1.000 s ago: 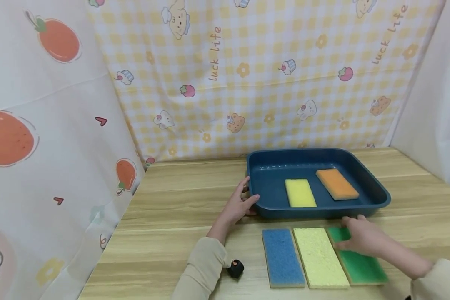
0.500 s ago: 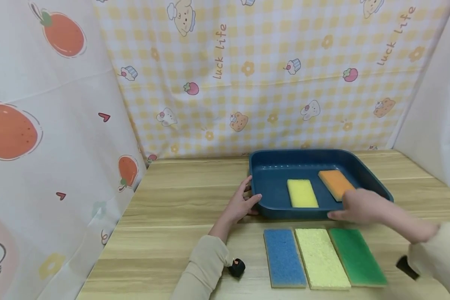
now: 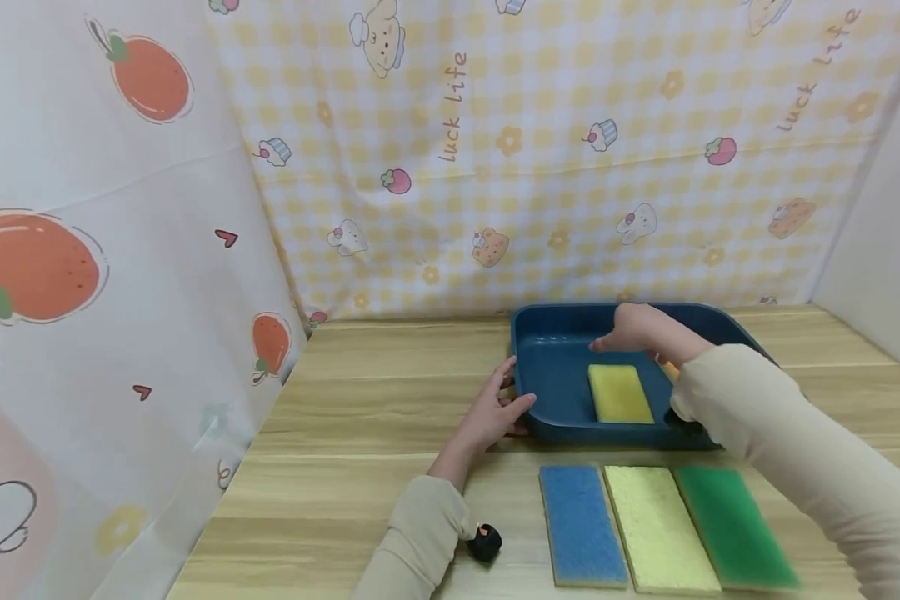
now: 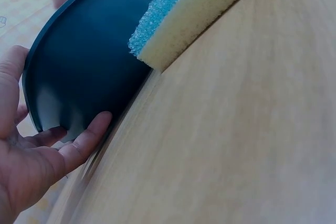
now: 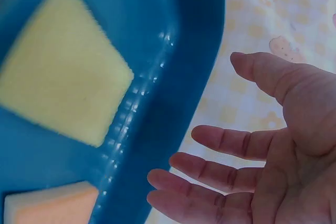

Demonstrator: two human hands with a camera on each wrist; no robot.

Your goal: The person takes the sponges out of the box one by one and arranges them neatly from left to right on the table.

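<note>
okay, on my feed the left hand [image 3: 490, 414], fingers spread, touches the tray [image 3: 555, 390] at its left end, with a blue sponge [image 3: 582, 525] in front, a yellow sponge [image 3: 621, 393] inside, the right hand [image 3: 640, 328] near its far side, fingers released, and a green sponge [image 3: 735, 527] rightmost.

A wood-grained table [image 3: 390, 379] carries a dark blue tray [image 3: 607, 435]. On the near side of the tray, apart from it, a blue sponge [image 3: 582, 527], a pale yellow sponge [image 3: 662, 530] and a green sponge [image 3: 737, 528] lie flat in a side-by-side row.
</note>
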